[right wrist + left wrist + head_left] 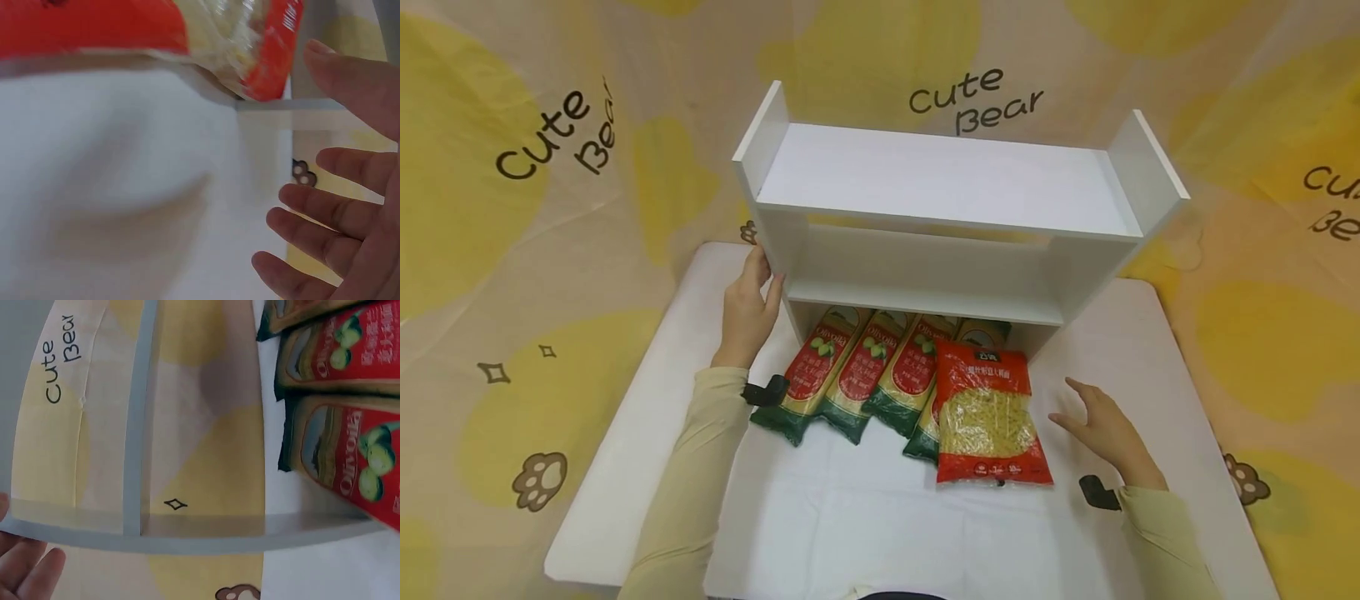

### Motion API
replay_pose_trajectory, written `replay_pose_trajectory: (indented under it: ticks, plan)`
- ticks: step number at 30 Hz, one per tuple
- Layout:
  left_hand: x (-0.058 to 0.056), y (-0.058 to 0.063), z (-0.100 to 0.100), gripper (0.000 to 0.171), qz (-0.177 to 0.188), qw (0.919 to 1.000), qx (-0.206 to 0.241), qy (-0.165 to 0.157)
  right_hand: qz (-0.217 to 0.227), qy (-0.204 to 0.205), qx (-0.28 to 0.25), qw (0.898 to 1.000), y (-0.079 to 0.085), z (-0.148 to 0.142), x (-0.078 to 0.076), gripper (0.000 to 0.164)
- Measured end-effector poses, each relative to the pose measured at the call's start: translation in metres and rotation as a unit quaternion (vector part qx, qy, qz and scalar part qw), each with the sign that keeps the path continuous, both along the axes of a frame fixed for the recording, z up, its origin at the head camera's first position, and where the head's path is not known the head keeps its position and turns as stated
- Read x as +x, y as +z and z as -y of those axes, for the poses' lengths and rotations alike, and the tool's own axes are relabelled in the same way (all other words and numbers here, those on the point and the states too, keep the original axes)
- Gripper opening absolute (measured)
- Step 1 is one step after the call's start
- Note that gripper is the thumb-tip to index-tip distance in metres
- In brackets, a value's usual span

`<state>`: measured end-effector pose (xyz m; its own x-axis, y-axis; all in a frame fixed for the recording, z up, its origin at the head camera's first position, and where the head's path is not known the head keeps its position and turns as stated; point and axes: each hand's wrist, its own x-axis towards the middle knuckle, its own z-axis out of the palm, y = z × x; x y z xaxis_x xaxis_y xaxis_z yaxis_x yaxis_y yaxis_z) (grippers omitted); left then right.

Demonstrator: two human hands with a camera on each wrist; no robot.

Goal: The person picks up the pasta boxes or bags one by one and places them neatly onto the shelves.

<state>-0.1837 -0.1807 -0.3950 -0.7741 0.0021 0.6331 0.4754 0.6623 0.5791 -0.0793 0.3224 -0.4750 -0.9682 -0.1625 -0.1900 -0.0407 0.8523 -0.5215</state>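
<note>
A white shelf unit (925, 218) stands on the table, and my left hand (747, 310) grips the edge of its left side panel. In the left wrist view, fingers (39, 575) show at that panel's edge. Several Olivoilà spaghetti packets (823, 358) lean side by side in the bottom compartment, their green ends out on the table. A red bag of short yellow pasta (988, 417) lies over the rightmost packet. Right of this bag is my right hand (1105, 429), apart from it, with fingers spread and nothing held.
The shelf has a middle board (925, 310) above the packets and a top board (940, 175) between raised sides. A white cloth (865, 533) covers part of the white table (617, 492). Behind hangs a yellow and beige printed curtain (865, 50).
</note>
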Motion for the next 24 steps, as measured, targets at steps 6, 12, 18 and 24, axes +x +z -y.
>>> replay_pose_trajectory:
  ticks: [6, 12, 18, 24]
  plan:
    - [-0.002, 0.000, -0.005, 0.036, 0.027, 0.9926, 0.118, 0.010, 0.029, -0.043, -0.051, 0.997, -0.018, 0.012, 0.012, 0.067]
    - [-0.006, -0.001, -0.009, 0.036, 0.062, 0.9824, 0.175, 0.022, 0.040, -0.063, -0.089, 0.993, -0.033, 0.022, 0.019, 0.058]
    - [-0.007, -0.003, -0.011, 0.035, 0.063, 0.9790, 0.192, 0.023, 0.088, -0.108, -0.123, 0.983, -0.045, 0.035, 0.020, 0.059]
    - [-0.006, -0.004, -0.009, 0.035, 0.062, 0.9813, 0.180, 0.025, 0.108, -0.158, -0.131, 0.973, -0.050, 0.044, 0.015, 0.066]
